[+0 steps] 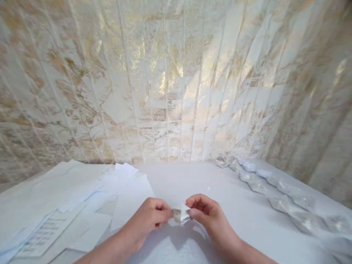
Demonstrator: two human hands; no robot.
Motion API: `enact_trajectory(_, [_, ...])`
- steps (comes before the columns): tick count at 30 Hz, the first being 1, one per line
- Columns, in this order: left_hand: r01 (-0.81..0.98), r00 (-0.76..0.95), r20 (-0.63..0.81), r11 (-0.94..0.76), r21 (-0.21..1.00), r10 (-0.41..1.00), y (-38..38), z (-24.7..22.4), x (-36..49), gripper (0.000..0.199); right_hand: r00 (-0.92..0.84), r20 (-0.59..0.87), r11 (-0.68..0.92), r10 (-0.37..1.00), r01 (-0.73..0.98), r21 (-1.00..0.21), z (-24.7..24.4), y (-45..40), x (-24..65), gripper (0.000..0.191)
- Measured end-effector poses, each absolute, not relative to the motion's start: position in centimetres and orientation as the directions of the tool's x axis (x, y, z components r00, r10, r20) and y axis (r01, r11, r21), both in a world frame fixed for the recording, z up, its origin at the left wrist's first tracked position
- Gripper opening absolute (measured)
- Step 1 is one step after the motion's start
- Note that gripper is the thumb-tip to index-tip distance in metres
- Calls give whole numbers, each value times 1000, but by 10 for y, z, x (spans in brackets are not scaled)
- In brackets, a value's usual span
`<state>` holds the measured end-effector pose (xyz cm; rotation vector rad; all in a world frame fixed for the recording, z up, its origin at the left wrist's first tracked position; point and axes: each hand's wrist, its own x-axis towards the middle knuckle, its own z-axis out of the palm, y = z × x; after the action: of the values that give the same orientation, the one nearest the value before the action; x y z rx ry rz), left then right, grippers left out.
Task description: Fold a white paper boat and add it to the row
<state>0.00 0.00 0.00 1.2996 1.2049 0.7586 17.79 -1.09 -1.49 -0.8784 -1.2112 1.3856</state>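
Between my two hands, just above the white tabletop (170, 179), is a small folded piece (180, 215), white on top with a silvery grey part below. The thumb and fingers of my left hand (154, 216) pinch its left end. Its right end is pinched by my right hand (206, 213), with the thumb in front. A white flap stands up near the right fingertips. What is inside the folded piece, if anything, cannot be made out.
Overlapping white sheets (68, 183) and a printed sheet (44, 233) cover the left side. Along the right side lie rows of small silvery and white folded packets (280, 203). A patterned, pleated curtain (170, 80) hangs behind the table.
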Motion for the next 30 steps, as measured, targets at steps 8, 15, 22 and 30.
enact_trajectory(8, [405,198,-158,66,912,967,1,0,6,21,-160,161,158,974,-31,-987,-22,-11,177,16])
enact_trajectory(15, [467,235,-154,28,884,960,3,-7,6,22,-174,242,271,955,169,-948,-27,-15,173,6])
enact_trajectory(22, [465,282,-140,-7,885,949,8,-9,1,17,-195,131,163,972,159,-974,-27,-11,172,12])
enact_trajectory(30, [413,248,-166,51,909,954,6,-3,3,13,-158,14,42,987,175,-984,-26,-9,172,11])
